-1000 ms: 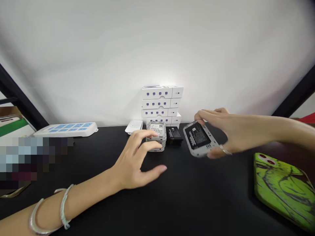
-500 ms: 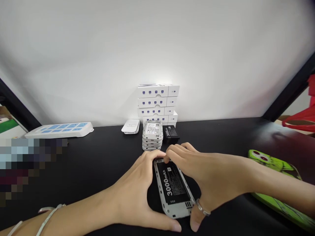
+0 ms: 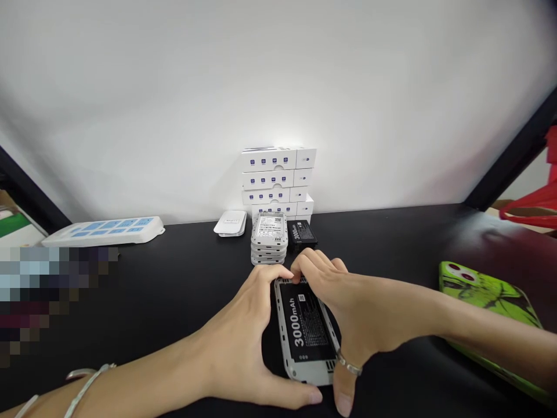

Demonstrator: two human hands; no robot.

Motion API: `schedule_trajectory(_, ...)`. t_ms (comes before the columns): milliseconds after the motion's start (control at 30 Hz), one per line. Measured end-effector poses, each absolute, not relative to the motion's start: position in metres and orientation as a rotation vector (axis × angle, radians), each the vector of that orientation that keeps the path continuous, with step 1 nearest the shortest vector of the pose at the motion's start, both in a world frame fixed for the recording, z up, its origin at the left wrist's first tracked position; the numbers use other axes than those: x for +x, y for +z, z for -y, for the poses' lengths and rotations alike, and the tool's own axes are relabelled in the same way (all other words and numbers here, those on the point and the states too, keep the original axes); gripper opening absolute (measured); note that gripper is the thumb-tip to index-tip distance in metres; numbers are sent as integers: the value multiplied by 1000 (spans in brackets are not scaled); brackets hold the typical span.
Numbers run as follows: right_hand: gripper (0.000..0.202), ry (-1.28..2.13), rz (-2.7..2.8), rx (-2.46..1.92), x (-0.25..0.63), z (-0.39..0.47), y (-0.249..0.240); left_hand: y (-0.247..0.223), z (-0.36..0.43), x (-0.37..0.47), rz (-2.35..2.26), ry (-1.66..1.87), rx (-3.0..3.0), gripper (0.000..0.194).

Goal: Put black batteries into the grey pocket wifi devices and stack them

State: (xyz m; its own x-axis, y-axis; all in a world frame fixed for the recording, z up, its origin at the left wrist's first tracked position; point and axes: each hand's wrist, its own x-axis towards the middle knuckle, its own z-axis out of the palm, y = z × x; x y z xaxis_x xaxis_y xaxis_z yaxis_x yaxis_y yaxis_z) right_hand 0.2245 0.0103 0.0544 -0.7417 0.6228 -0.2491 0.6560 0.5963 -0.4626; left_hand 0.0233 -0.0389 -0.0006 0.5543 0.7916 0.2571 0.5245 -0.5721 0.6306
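Note:
A white device body [image 3: 313, 373] lies tilted on the black table in front of me, its back off, with a black 3000mAh battery [image 3: 302, 325] seated in its bay. My left hand [image 3: 243, 337] curves round the left side, index fingertip at the far edge and thumb along the near edge. From the right, my right hand [image 3: 339, 313] bends its fingers over the far end of the battery. Its ringed thumb rests by the near right corner. The right hand hides part of the device's right side.
Beyond my hands stand a stack of open device bodies [image 3: 270, 235], black batteries [image 3: 303, 232], white covers [image 3: 230, 223] and stacked white boxes [image 3: 270, 180] against the wall. A power strip [image 3: 104, 230] lies left, a green-cased phone [image 3: 491, 293] right.
My right hand has shifted slightly left, its fingers bending more over the far end of the battery. The left hand stays nearly in place. The view has moved a little.

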Motion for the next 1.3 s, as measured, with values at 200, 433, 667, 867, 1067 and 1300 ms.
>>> schedule_trajectory(200, 78, -810, -2778, 1108, 225, -9, 52, 1, 41, 26, -1070, 716, 2280, 105)
schedule_trajectory(433, 45, -997, -2742, 1275, 234, 2, 62, -1, 39, 23, -1054, 707, 2211, 102)
schedule_trajectory(667, 44, -1957, -2503, 1234, 252, -51, 71, -4, 39, 21, -1181, 617, 2169, 112)
schedule_trajectory(867, 21, -2176, -2567, 1878, 263, -87, 48, -2, 40, 22, -1130, 591, 2222, 102)
schedule_trajectory(1067, 29, -2087, -2544, 1909, 258, -87, 42, 0, 40, 23, -1078, 618, 2300, 94)
schedule_trajectory(1300, 40, -1026, -2949, 1807, 253, -81, 35, -3, 38, 23, -1065, 612, 2331, 98)
